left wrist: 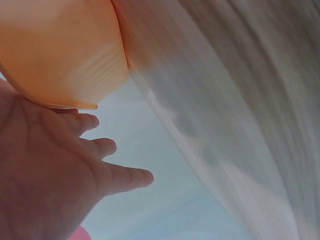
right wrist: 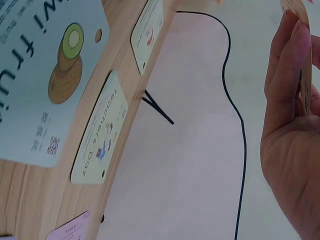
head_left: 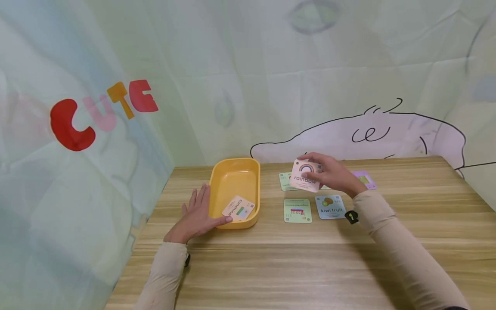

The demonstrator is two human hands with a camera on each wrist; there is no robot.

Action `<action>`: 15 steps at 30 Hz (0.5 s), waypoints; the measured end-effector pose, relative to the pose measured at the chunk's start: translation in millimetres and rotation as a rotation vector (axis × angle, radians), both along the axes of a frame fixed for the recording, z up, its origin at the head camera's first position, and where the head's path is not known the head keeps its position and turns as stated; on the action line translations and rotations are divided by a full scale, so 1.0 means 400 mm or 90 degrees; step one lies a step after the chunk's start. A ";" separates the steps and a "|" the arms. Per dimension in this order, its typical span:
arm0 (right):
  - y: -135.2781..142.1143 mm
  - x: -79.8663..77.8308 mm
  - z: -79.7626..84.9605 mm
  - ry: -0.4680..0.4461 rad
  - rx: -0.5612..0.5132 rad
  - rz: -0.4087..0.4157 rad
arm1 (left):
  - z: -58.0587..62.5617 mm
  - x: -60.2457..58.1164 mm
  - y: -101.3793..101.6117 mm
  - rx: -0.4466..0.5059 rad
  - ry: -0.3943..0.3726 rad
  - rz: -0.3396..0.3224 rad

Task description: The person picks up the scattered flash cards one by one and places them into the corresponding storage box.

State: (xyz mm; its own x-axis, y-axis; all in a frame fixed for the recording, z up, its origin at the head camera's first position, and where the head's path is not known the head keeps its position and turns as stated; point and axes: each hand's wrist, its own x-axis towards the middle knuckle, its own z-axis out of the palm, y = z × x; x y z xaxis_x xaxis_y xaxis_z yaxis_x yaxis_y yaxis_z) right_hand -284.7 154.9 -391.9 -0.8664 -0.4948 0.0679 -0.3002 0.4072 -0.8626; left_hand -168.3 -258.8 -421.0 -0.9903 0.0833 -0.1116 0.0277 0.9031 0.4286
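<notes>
My right hand [head_left: 335, 174] pinches a pink rainbow card [head_left: 303, 183] between thumb and fingers, raised over the table. In the right wrist view that card shows only as a thin edge. A yellow tray [head_left: 255, 181] stands to the left. Against its left wall and near corner rests my left hand [head_left: 195, 217], fingers extended and thumb across the near rim. Inside the tray, a sunshine card [head_left: 239, 208] leans at the near end, close to the thumb. Below the right hand lie a blue kiwi fruit card [head_left: 330, 207] and a green Dragon Boat Festival card [head_left: 297, 211].
Partly behind the rainbow card is a green card [head_left: 286, 182]. A Teachers' Day card [right wrist: 102, 135] shows in the right wrist view, mostly covered in the head view. Farther right lies a purple card [head_left: 366, 180]. A printed curtain [head_left: 217, 86] hangs along the wooden table's [head_left: 271, 275] back and left.
</notes>
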 end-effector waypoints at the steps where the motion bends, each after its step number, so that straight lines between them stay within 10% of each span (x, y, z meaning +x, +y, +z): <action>1: -0.005 0.000 0.001 0.000 0.001 0.002 | 0.001 0.000 0.000 0.001 0.000 0.000; 15: -0.073 -0.001 0.001 0.002 -0.004 0.037 | -0.005 -0.002 -0.004 -0.001 0.006 -0.003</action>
